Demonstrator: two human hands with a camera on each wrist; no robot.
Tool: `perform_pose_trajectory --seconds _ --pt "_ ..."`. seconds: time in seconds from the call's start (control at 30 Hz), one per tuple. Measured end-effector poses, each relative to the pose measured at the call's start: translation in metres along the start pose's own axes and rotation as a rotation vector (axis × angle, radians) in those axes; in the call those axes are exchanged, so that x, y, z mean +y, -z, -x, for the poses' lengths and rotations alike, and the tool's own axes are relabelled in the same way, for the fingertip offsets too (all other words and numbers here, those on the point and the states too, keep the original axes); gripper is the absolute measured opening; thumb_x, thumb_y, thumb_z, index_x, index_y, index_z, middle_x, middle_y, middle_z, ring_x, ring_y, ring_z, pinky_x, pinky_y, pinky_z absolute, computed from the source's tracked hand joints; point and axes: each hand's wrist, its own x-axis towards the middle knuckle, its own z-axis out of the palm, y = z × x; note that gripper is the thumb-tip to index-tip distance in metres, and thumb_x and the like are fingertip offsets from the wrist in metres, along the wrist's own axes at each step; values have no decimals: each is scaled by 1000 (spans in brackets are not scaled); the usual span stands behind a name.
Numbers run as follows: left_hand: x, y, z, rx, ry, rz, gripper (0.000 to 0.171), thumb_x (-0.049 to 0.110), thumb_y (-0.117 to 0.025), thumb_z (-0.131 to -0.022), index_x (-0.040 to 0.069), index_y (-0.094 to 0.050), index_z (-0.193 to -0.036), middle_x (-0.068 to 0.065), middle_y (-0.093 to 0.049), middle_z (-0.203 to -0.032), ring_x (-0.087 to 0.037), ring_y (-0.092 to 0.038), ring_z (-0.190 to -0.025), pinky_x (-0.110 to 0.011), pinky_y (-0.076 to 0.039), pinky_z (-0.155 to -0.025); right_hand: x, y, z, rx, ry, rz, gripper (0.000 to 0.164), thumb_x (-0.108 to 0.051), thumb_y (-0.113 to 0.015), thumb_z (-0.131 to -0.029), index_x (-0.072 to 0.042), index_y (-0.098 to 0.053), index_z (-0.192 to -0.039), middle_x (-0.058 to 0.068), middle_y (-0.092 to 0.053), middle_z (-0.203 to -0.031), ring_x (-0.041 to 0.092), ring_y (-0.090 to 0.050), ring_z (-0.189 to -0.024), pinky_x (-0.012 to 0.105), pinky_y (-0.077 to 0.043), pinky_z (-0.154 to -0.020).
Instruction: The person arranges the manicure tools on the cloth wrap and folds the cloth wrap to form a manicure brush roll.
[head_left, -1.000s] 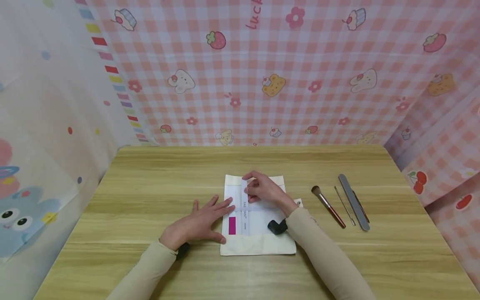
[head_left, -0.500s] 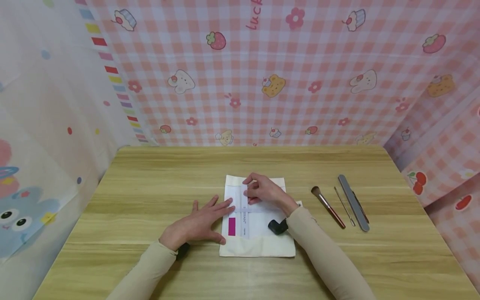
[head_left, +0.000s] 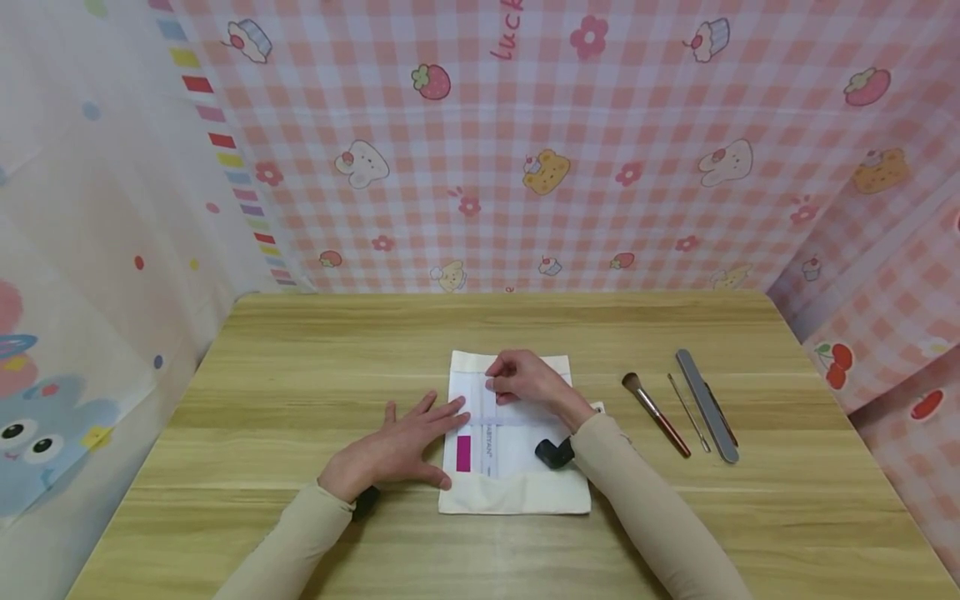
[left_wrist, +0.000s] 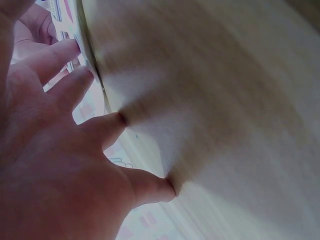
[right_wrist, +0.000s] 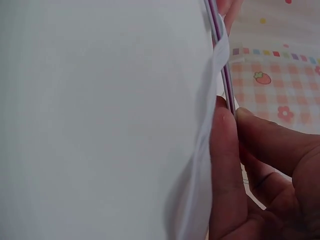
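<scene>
Your left hand lies spread, touching the white pouch; your right hand pinches a flat strip between them, beneath elastic. Best steady the pouch, guiding the strip level.

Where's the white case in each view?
Head: white case, below centre, slightly right.
Left wrist: white case, sliver at upper left.
Right wrist: white case, filling left and middle.
Shared landmark: pink-checked curtain, top in head, right in right wrist, faint at bottom in left wrist.
</scene>
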Motion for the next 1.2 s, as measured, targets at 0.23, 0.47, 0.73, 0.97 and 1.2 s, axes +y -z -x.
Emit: perform_pose_trajectory --seconds 0.23,0.47,0.73,0.97,1.2 --pt "0 0 0 -2 4 3 94 45 -86 -83 19 -40 -161 1 -23 -172 -42 -7 -157 -87 -4 -106 2 2 -1 27 -1 59 12 -8 -68 -100 0 -73 -107 10 -69 -92 15 -67 -76 29 -59 -75" --pt "1 1 -1 -5 5 5 94 46 -85 -83 20 -39 -161 2 -22 -172 -42 -6 -158 -86 -3 -106 1 10 6 90 54 136 24 -15 -64 -103 -4 -76 -120 7 -76 -109 15 -70 -95 32 -56 -89" --pt "1 0 0 -4 7 13 94 45 -85 -83 20 -39 -162 2 -21 -172 -41 -5 -158 -86 -1 -106 -1 26 19 130 126 166 31 -18 -64 -103 -3 -71 -129 11 -73 -120 23 -68 -104 37 -55 -90" --pt "3 1 1 -7 12 27 95 43 -86 -83 20 -39 -162 2 -21 -172 -41 -4 -158 -85 1 -107 -5 45 41 162 172 164 31 -15 -62 -104 0 -69 -130 15 -73 -120 28 -69 -108 41 -56 -91" --pt "1 -1 1 -3 8 19 95 41 -87 -83 20 -39 -162 1 -21 -172 -41 -4 -158 -85 1 -107 -4 66 70 214 201 157 35 -20 -61 -106 1 -67 -133 15 -72 -124 31 -67 -114 47 -54 -97"
